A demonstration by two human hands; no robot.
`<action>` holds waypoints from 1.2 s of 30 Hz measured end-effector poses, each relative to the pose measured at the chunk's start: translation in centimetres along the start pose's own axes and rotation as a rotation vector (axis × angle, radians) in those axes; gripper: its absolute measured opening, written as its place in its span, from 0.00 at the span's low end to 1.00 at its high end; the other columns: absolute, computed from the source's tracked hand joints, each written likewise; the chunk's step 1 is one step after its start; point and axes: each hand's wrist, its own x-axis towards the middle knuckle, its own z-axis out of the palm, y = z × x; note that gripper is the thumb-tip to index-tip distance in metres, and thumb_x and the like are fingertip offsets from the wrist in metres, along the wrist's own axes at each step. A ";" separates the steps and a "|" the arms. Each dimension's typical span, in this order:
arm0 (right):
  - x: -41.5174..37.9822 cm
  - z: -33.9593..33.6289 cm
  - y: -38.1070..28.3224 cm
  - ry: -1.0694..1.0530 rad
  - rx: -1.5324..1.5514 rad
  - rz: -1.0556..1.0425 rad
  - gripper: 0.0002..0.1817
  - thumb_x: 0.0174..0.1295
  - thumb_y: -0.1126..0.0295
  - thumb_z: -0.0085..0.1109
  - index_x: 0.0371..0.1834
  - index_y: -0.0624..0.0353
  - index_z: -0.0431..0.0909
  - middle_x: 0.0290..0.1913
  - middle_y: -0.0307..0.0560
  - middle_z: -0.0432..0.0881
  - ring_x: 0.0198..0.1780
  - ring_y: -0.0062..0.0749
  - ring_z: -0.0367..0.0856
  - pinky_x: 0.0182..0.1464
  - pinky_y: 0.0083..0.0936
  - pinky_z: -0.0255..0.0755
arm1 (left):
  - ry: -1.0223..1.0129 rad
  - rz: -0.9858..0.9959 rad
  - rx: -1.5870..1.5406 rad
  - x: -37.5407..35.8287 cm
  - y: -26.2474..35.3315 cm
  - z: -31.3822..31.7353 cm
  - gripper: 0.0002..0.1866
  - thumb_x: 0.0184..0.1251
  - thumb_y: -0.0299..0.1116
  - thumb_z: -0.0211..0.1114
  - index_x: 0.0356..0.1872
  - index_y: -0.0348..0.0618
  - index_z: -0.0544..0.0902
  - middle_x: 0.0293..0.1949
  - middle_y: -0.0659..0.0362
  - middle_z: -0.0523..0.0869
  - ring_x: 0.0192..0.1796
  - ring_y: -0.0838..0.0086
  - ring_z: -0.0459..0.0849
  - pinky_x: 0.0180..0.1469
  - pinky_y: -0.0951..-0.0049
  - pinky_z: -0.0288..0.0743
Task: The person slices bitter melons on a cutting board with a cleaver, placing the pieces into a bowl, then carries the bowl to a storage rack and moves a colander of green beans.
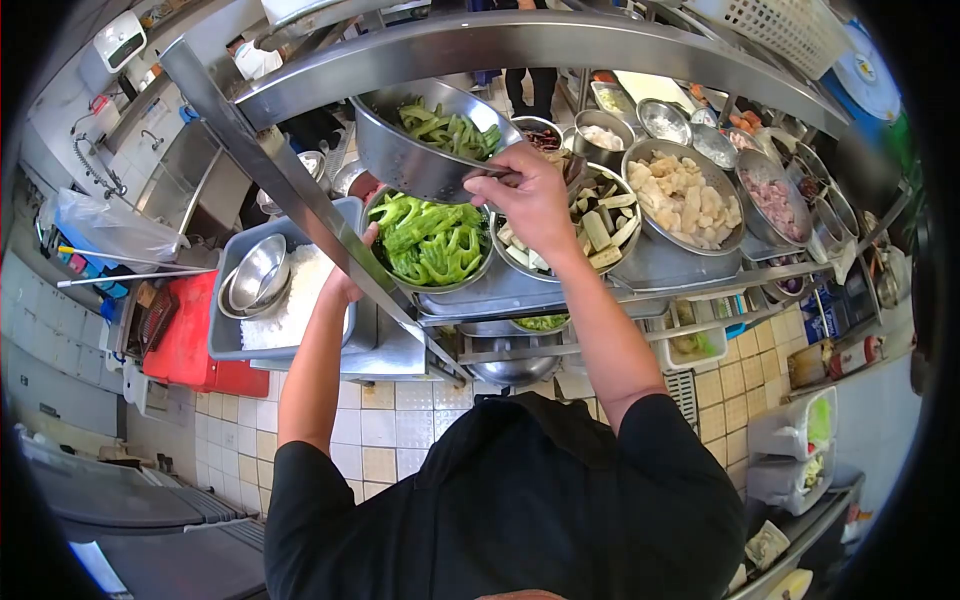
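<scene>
My right hand (530,195) is closed on the rim of a steel colander (420,160), thumb outside. The colander is tilted and holds dull green vegetable strips (445,128). Just below it, a steel bowl (440,287) is full of bright green cut vegetables (425,240). My left hand (345,282) is beside this bowl's left edge, partly behind the metal post; a fingertip shows near the rim, but whether it grips is hidden. To the right of the green bowl, a bowl of eggplant pieces (600,225) sits partly behind my right wrist.
A steel shelf frame (540,45) crosses above, and its slanted post (300,190) stands at the left. A grey tub (225,335) of white grains holds metal bowls (258,275). Farther right are pans of pale chunks (685,200) and pinkish meat (775,205). Another person stands behind.
</scene>
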 end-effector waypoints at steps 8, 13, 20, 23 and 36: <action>-0.3 2.9 2.1 -0.070 -0.098 -0.011 0.11 0.58 0.77 0.78 0.37 0.70 0.84 0.39 0.47 0.80 0.35 0.31 0.89 0.36 0.26 0.81 | -0.047 0.008 0.103 -1.3 -0.6 -2.3 0.33 0.82 0.58 0.56 0.72 0.39 0.75 0.61 0.55 0.86 0.57 0.68 0.87 0.59 0.62 0.83; -1.4 4.2 5.5 -0.201 -0.505 -0.083 0.13 0.54 0.70 0.78 0.38 0.65 0.85 0.38 0.55 0.81 0.42 0.53 0.83 0.46 0.43 0.75 | -0.086 0.087 -0.037 -1.2 0.0 -2.4 0.40 0.84 0.66 0.45 0.76 0.40 0.70 0.70 0.56 0.81 0.68 0.65 0.81 0.73 0.58 0.72; -1.4 3.3 5.2 -0.242 -0.613 0.007 0.14 0.55 0.68 0.78 0.39 0.65 0.85 0.38 0.51 0.82 0.41 0.46 0.84 0.46 0.37 0.76 | 0.022 0.137 0.025 0.8 -3.0 -4.5 0.35 0.82 0.60 0.56 0.74 0.43 0.73 0.62 0.55 0.86 0.57 0.69 0.86 0.62 0.60 0.80; -1.6 3.4 7.6 -0.221 -0.606 -0.101 0.14 0.52 0.69 0.79 0.35 0.63 0.83 0.35 0.52 0.81 0.39 0.47 0.82 0.43 0.40 0.76 | 0.093 0.110 0.069 -0.5 -2.9 -3.0 0.31 0.77 0.57 0.66 0.69 0.46 0.77 0.43 0.62 0.90 0.38 0.74 0.86 0.40 0.65 0.83; -2.6 3.9 5.8 -0.214 -0.655 -0.001 0.17 0.60 0.69 0.73 0.51 0.60 0.83 0.47 0.55 0.80 0.52 0.55 0.83 0.56 0.45 0.77 | -0.053 0.018 -0.146 -1.0 -2.6 0.1 0.28 0.77 0.47 0.68 0.65 0.34 0.78 0.53 0.48 0.90 0.47 0.54 0.91 0.44 0.47 0.89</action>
